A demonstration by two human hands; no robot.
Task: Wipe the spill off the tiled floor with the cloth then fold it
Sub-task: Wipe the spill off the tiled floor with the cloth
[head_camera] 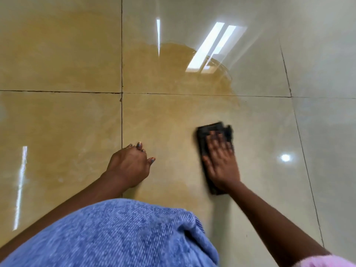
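A dark folded cloth (pixel 209 132) lies flat on the glossy tiled floor (pixel 57 122), right of centre. My right hand (pixel 221 160) presses flat on top of it with fingers spread, and both are motion-blurred. My left hand (pixel 131 164) rests on the floor to the left, propped on its fingertips and holding nothing. A wet spill (pixel 173 74) with a curved edge spreads over the tile beyond the cloth, showing as a darker glossy patch.
Dark grout lines (pixel 122 112) cross just ahead of my left hand. My knee in blue denim (pixel 119 234) fills the bottom of the view. Window and lamp reflections (pixel 213 47) glare on the tiles.
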